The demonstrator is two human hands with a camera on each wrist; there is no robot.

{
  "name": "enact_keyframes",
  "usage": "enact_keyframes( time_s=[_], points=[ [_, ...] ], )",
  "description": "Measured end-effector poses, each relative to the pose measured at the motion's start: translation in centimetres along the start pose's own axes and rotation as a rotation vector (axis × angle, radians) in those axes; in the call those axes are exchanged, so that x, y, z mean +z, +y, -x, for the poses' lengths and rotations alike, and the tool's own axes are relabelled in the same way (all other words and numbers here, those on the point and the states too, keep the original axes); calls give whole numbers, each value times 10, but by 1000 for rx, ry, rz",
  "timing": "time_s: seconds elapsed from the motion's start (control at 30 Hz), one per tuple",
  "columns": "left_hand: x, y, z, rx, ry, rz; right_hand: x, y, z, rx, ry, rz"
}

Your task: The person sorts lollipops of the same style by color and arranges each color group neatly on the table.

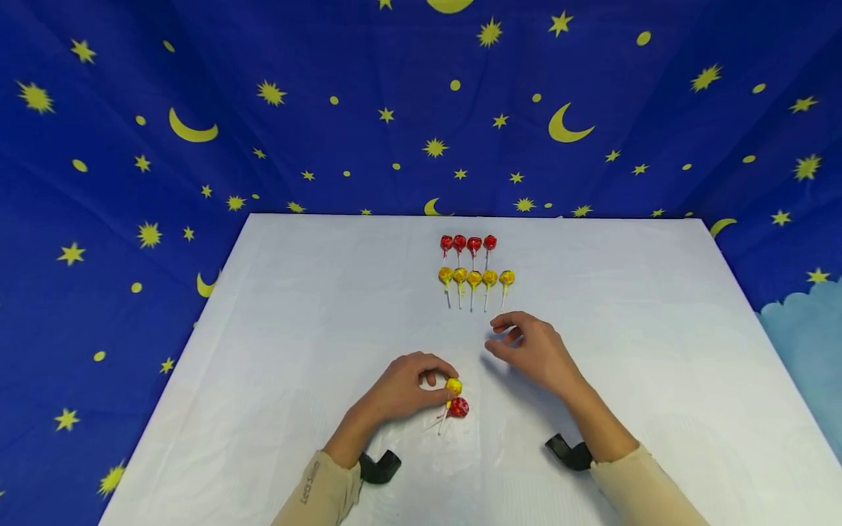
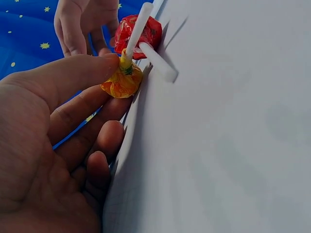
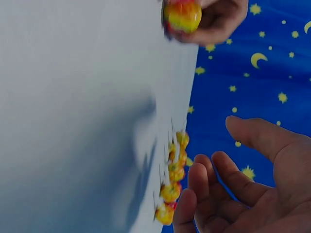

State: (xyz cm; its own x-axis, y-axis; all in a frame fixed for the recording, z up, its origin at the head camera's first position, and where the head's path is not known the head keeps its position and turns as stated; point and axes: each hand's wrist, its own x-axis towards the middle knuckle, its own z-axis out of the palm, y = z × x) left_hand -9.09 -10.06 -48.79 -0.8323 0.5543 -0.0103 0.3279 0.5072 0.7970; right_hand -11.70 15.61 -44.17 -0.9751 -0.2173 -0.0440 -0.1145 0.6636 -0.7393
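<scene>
Between thumb and fingers, my left hand [image 1: 406, 386] pinches a yellow-wrapped lollipop [image 1: 453, 386], its white stick slanting down toward me. Right beside it a red-wrapped lollipop [image 1: 459, 408] lies on the table, its stick crossing near the yellow one's in the left wrist view. My right hand [image 1: 534, 351] is held over the table with loosely bent fingers and nothing in them. It is nearest to a row of several yellow lollipops [image 1: 475, 279], just beyond its fingertips. Behind that row lies another of several red lollipops [image 1: 474, 245], sticks toward me.
A white-covered table [image 1: 316, 307] carries everything. Blue cloth [image 1: 368, 73] with yellow stars and moons hangs behind and at the sides. Black wrist mounts [image 1: 380, 467] stick out beside both sleeves.
</scene>
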Motion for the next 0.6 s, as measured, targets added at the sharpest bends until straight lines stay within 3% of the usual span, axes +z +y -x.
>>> enact_keyframes(
  time_s=[0.6],
  points=[
    [-1,2,1,10,5,4,34,-19,34,-45,-90,49]
  ],
)
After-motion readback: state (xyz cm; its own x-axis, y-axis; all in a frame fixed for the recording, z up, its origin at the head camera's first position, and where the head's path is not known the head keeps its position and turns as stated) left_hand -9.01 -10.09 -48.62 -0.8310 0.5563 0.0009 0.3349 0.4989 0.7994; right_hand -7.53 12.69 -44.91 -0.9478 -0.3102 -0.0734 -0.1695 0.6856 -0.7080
